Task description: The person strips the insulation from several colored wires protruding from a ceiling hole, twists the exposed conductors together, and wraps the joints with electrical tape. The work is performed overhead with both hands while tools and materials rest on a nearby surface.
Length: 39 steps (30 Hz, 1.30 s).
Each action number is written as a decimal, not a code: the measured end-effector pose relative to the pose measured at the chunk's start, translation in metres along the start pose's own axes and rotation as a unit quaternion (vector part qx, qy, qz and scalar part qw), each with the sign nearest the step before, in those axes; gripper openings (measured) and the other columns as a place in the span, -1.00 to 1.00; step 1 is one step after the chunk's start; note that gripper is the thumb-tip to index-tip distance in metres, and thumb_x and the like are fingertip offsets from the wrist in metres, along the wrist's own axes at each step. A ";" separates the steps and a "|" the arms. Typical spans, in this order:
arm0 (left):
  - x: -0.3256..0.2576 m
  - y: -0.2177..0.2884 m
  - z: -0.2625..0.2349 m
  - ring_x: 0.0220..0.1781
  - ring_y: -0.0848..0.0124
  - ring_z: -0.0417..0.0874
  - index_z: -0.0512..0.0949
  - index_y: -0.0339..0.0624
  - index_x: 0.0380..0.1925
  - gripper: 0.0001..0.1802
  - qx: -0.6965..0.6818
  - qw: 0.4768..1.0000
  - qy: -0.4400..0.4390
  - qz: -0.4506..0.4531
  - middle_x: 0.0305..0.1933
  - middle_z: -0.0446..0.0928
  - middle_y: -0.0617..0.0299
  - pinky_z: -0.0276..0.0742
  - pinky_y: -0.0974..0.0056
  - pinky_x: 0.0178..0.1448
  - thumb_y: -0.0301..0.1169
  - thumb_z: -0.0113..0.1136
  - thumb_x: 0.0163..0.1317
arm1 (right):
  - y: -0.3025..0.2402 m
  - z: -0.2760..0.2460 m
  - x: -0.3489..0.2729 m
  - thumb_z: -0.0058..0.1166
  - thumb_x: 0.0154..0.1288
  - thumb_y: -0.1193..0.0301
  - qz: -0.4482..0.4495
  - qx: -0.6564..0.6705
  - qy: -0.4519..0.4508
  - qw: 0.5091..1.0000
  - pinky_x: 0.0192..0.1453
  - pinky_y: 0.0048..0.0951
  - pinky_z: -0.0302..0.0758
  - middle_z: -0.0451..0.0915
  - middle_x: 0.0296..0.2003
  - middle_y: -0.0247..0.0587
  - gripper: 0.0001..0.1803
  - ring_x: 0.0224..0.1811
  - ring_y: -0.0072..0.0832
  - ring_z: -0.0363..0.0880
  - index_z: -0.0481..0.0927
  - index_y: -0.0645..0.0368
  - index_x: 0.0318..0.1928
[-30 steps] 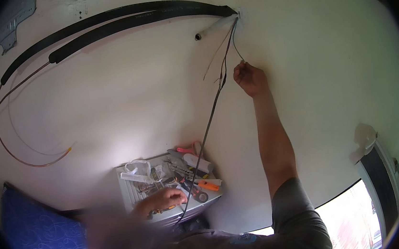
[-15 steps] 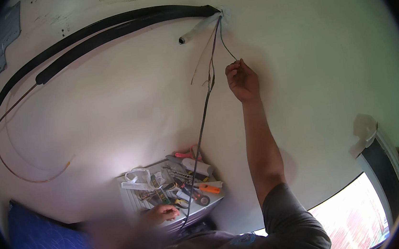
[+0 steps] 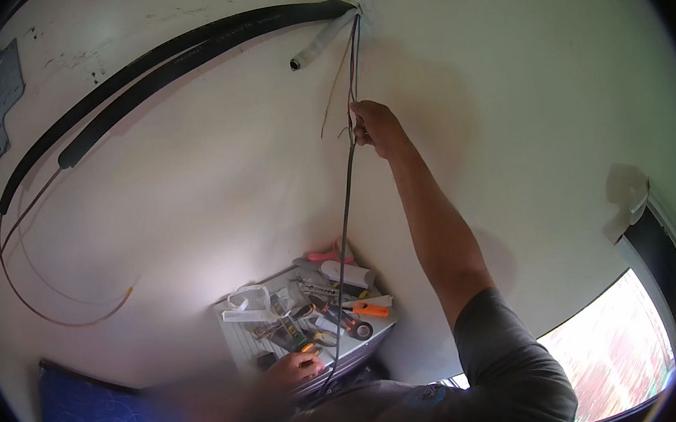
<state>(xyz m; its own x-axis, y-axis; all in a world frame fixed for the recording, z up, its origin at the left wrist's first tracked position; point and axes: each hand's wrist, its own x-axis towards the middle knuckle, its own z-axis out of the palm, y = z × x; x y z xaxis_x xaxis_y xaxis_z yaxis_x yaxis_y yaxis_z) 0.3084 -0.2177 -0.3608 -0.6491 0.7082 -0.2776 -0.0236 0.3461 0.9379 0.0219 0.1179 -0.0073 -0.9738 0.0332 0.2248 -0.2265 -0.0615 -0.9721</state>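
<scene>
Right hand (image 3: 376,128): fingers drawn narrow around the bundle of thin dark and pale insulated wires (image 3: 353,59), which is held just far of the point where they meet the long dark round-sheathed cable (image 3: 348,218)

Bundle, relative to the grip: placed at the fingertips, on the left side of the hand; its long axis is run nearly straight to the far side, leaning slightly right, up to the ragged hole (image 3: 359,12) in the off-white painted wall (image 3: 548,109)

Cable, relative to the grip: hung on the near side, its long axis slanted near and a little left, passed in front of the tool-covered top; the right hand is clearly the nearer one to the wire junction

Single thin tan wire (image 3: 331,102): left loose, just left of the bundle, its near end free

Left hand (image 3: 296,369): set well apart, near and left of the junction, fingers curled; whether anything is held cannot be told

Grey ribbed cabinet top (image 3: 241,342): found beside the left hand, strewn with tools, among them an orange-handled tool (image 3: 370,310) and a black tape roll (image 3: 361,331)

Two black foam-sleeved pipes (image 3: 177,60): routed left from the hole, bare copper-coloured ends (image 3: 80,324) curved near
</scene>
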 end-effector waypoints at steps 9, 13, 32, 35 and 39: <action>0.007 0.001 0.006 -0.17 0.52 0.71 0.70 -0.26 0.07 -0.69 0.003 0.999 0.017 0.030 -0.15 0.73 0.25 0.59 0.33 0.05 -0.29 0.21 0.49 | -0.004 -0.033 -0.034 0.10 0.55 0.21 0.049 -0.128 -0.132 0.982 -0.42 -0.32 0.68 0.58 -0.49 -0.26 -0.67 -0.52 -0.44 0.65 0.61 0.21 -0.29; 0.006 0.010 0.004 -0.16 0.49 0.72 0.70 -0.25 0.07 -0.69 0.031 0.998 0.026 0.047 -0.14 0.75 0.23 0.59 0.32 0.06 -0.29 0.22 0.48 | 0.000 -0.034 -0.020 0.01 0.60 0.25 -0.123 -0.209 0.169 0.955 -0.35 -0.19 0.65 0.66 -0.42 -0.12 -0.67 -0.46 -0.28 0.70 0.61 0.25 -0.23; -0.001 -0.002 0.015 0.07 0.43 0.75 0.70 -0.29 0.04 -0.70 0.021 0.999 0.035 0.017 -0.01 0.77 0.14 0.58 0.30 0.23 -0.31 0.24 0.48 | -0.040 -0.048 0.018 0.11 0.60 0.25 0.025 -0.080 0.011 0.996 -0.23 -0.41 0.67 0.69 -0.32 -0.28 -0.70 -0.29 -0.46 0.68 0.71 0.24 0.01; -0.005 0.001 0.014 0.01 0.37 0.76 0.70 -0.30 -0.03 -0.68 0.044 0.995 0.061 0.064 -0.07 0.75 0.09 0.57 0.27 0.18 -0.24 0.20 0.52 | -0.046 -0.052 0.016 0.11 0.59 0.30 0.047 -0.006 -0.021 0.999 -0.20 -0.41 0.65 0.67 -0.34 -0.30 -0.75 -0.30 -0.47 0.67 0.70 0.23 -0.02; -0.004 0.007 0.013 0.01 0.38 0.75 0.71 -0.28 -0.04 -0.73 0.009 0.997 0.054 0.057 -0.09 0.75 0.13 0.57 0.28 0.18 -0.31 0.19 0.51 | -0.045 -0.049 0.007 0.02 0.63 0.33 -0.018 -0.101 -0.025 0.994 -0.23 -0.41 0.62 0.64 -0.36 -0.31 -0.76 -0.31 -0.48 0.67 0.67 0.23 -0.08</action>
<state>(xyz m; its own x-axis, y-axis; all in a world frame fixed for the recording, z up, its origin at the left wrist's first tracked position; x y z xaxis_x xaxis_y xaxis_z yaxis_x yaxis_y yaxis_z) 0.3204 -0.2100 -0.3561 -0.7250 0.6734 -0.1445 0.0685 0.2793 0.9578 0.0262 0.1702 0.0351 -0.9660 -0.0175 0.2580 -0.2579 0.1410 -0.9558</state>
